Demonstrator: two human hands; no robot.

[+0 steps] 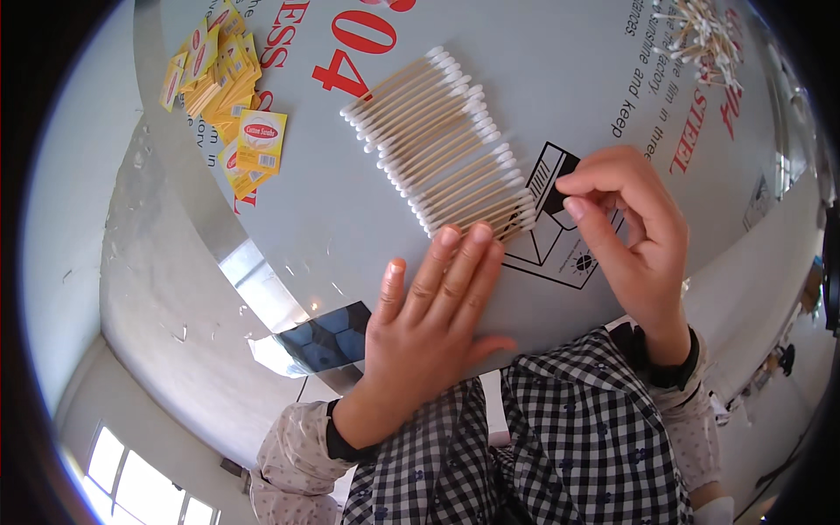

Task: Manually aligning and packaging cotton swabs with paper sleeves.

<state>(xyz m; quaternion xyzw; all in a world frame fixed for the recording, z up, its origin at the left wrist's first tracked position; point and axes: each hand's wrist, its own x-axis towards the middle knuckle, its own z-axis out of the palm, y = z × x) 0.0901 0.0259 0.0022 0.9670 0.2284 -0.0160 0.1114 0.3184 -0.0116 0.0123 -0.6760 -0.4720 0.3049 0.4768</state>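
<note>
A row of many cotton swabs (446, 144) lies side by side on the grey film-covered table, with wooden sticks and white tips at both ends. My left hand (437, 293) rests flat, fingers stretched out, its fingertips touching the nearest swabs of the row. Right of the row, my right hand (634, 219) hovers with thumb and index finger bent toward each other and a small gap between the tips. Nothing shows between them; the other fingers curl under.
A heap of small yellow packets (219, 74) lies at the far left, some spilling toward the middle. Loose cotton swabs (703, 42) are piled at the far right. Dark tape with a blue pattern (324, 339) covers the table's near-left edge.
</note>
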